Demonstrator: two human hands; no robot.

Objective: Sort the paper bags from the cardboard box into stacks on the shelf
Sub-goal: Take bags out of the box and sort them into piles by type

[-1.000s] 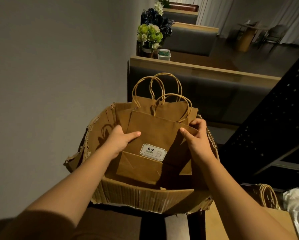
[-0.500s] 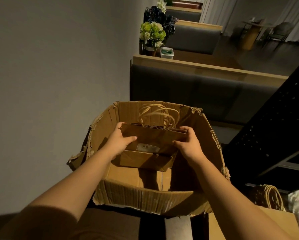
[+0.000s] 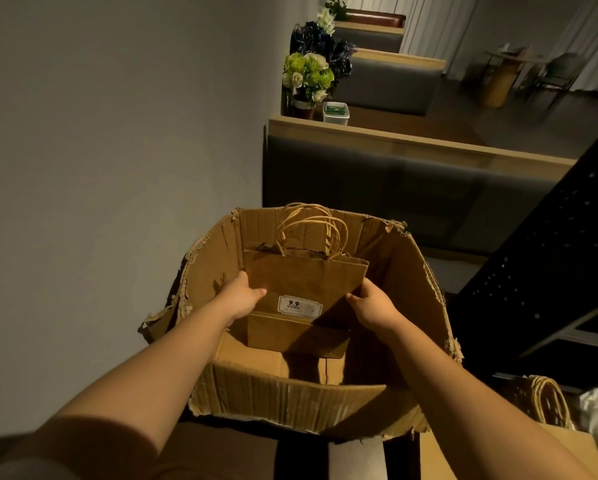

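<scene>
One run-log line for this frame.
stage: lifting bags | left hand: grips paper bags | right hand: grips same | bags: inside cardboard box

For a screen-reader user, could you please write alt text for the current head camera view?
A person's left hand and right hand grip the two sides of a stack of brown paper bags standing inside a torn cardboard box. The front bag carries a white label reading 9.9. Beyond are grey booth seats and flowers.

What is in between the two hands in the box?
In the head view, a stack of brown paper bags with a white label lies between the left hand and the right hand, gripped at each side inside the cardboard box.
</scene>
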